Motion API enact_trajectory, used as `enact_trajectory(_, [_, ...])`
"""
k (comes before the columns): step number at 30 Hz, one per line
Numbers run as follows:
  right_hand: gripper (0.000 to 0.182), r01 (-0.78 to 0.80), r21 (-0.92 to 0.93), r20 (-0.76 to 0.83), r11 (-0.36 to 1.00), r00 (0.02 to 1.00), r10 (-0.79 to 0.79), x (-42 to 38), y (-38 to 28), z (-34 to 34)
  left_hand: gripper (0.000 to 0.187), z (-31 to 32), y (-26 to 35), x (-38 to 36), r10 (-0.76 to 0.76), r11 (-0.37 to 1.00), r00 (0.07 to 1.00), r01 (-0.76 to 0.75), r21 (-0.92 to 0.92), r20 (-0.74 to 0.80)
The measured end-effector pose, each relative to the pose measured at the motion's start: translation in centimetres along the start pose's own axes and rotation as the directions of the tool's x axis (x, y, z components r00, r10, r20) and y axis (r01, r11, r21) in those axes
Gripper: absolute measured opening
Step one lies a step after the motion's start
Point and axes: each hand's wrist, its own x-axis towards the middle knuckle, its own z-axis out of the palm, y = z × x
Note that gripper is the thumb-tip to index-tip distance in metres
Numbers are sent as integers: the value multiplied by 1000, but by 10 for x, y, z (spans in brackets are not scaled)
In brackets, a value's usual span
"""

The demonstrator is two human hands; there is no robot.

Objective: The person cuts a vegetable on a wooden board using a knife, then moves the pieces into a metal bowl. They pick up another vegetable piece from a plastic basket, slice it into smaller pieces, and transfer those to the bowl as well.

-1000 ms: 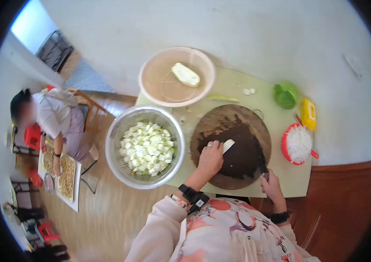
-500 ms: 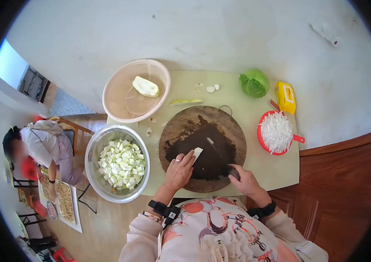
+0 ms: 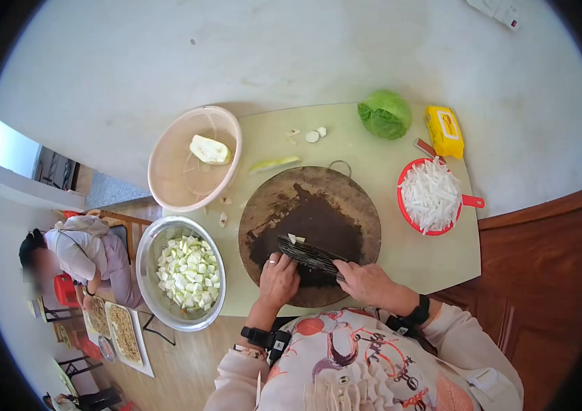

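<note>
A dark cleaver lies across the round wooden chopping board, its handle gripped by my right hand. Just left of the blade, my left hand has its fingers bent and together on the board; whatever they hold is hidden by the fingers and blade. Small pale cut pieces rest beyond the blade. Left of the board stands a metal colander with pale green cubes. Behind it, a pink basket holds a large peeled piece.
At the right are a red strainer of white strips, a yellow packet and a green cabbage. A green strip and white slices lie behind the board. A person works beside trays at far left.
My right hand has brought the cleaver left, up to my left hand. The pale piece is now mostly hidden, with small cut pieces beyond the blade. The camera view has shifted and turned slightly.
</note>
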Motion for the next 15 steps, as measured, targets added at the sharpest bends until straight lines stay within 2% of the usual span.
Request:
enact_trajectory(1, [41,-6,3,-2,1000,1000,6,1,-1,-2,18,0,0,-1,-17,1000,1000,17,-20,-2])
enact_trajectory(3, [42,22,-131,74,991,997,-13,4,-2,-5,16,1,-2,-3,-7,1000,1000,7,-10,12])
enact_trajectory(5, [42,21,-125,72,992,997,-12,6,-4,-7,14,2,-5,-2,5,1000,999,-5,-6,33])
enact_trajectory(7, [42,21,-131,77,991,997,-11,7,-3,-12,12,2,-2,1,8,1000,1000,-9,-19,-19])
enact_trajectory(9, [27,105,-137,16,985,994,-104,8,-4,-18,13,1,-4,0,7,1000,1000,-7,-27,9])
enact_trajectory(13, [26,98,-142,60,985,994,-91,14,-4,-17,20,1,-8,1,21,999,999,-19,-49,31])
enact_trajectory(15, [27,95,-84,44,992,995,-91,20,-7,-15,21,2,-11,1,17,998,999,-15,-63,40])
